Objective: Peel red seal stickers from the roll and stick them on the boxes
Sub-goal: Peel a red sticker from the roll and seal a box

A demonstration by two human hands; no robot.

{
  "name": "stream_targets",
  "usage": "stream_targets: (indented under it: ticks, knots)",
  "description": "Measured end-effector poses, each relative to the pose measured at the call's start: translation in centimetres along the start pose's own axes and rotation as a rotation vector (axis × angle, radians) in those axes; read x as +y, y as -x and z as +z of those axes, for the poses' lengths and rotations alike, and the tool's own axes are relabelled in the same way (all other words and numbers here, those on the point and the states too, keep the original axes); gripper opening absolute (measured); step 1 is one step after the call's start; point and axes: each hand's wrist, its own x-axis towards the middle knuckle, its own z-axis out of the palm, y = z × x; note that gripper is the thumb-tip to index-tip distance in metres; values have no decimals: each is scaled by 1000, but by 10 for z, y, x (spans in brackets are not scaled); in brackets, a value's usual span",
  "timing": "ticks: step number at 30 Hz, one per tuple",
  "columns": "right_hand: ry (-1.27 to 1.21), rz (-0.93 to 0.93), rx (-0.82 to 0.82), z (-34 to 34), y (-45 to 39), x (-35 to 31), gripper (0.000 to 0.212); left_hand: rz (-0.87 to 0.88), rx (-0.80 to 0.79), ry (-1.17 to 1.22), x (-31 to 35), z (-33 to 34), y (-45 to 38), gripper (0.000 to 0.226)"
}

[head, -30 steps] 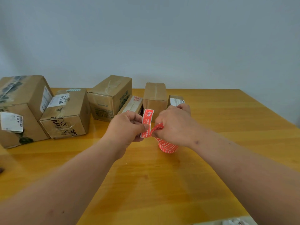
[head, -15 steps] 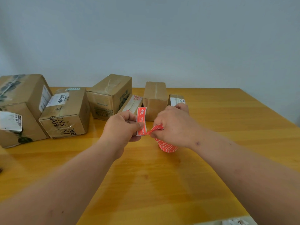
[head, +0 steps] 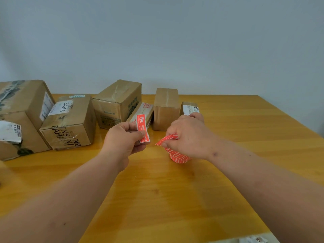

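My left hand [head: 123, 138] pinches a red seal sticker [head: 142, 127] that stands upright, free of the roll. My right hand [head: 188, 135] grips the red sticker roll [head: 178, 156], whose loose end [head: 165, 139] sticks out to the left. A gap separates the sticker from the roll's end. Several cardboard boxes stand in a row at the table's back: a big one [head: 19, 116] at far left, one marked BAHA [head: 70, 123], a tilted one [head: 117, 102], a flat one with a red sticker [head: 142, 109], an upright one [head: 166, 107] and a small one [head: 188, 106].
The wooden table [head: 175, 199] stretches toward me and to the right. A plain wall stands right behind the boxes. Some white scraps [head: 254, 240] lie at the table's near edge on the right.
The sticker has come off the roll. My left hand has drawn it to the left, away from my right hand, which stays on the roll.
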Motion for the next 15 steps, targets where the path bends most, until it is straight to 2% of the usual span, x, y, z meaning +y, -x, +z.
stream_targets:
  ticks: [4,7,9,12,15]
  knots:
    - [-51,114,56,-1,1,3,22,-8,-30,-14,0,-2,1,14]
    - [0,248,221,-2,-2,7,45,-10,-57,-47,0,-2,4,20]
    - [84,313,321,-3,-4,11,51,-7,-82,-58,0,-2,6,23]
    - [169,324,384,-3,-4,13,50,2,-103,-67,2,-2,8,24]
    - [201,284,370,-3,-4,11,43,11,-112,-78,5,0,11,21]
